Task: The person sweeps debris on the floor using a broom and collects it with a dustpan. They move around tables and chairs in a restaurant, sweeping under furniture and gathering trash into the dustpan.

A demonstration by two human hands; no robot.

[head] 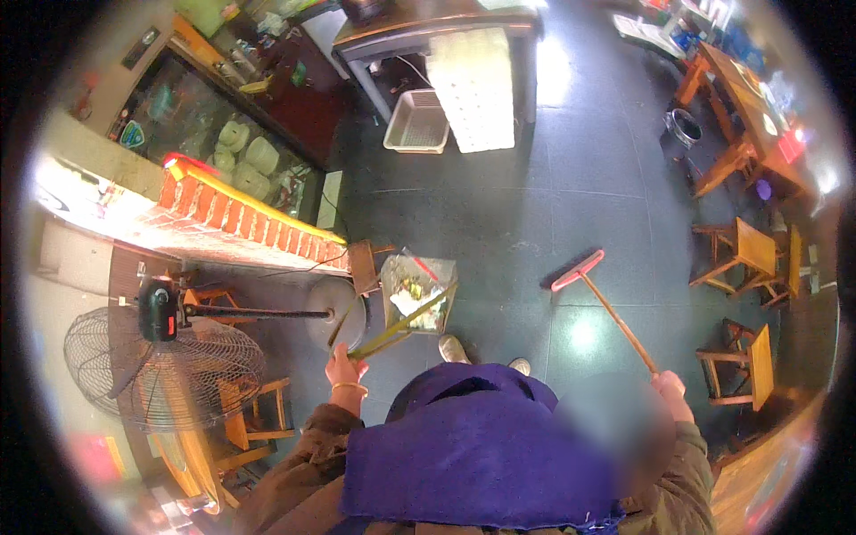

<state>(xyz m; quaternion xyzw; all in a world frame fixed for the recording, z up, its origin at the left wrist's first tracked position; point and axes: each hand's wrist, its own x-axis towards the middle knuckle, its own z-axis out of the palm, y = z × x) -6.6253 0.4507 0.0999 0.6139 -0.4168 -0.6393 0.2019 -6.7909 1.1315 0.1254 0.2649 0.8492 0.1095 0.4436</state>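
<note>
My left hand (pixel 346 366), with a bangle at its wrist, is closed around long, thin greenish-yellow sticks (pixel 401 326). These reach forward over the edge of an open, squarish waste container (pixel 447 314) on the floor. Whether the sticks are joined to it, I cannot tell. Crumpled white paper and other refuse (pixel 409 297) lie inside. My right hand (pixel 669 386) grips the wooden handle of a broom (pixel 618 319). Its pink head (pixel 576 270) is at the dark floor to the front right, apart from the container.
A large pedestal fan (pixel 160 361) stands left, its round base (pixel 338 311) near the container. Beyond are a low brick wall (pixel 247 214) and a table (pixel 441 30) over a plastic basket (pixel 418 124). Wooden stools (pixel 756 247) and a table (pixel 749 93) line the right.
</note>
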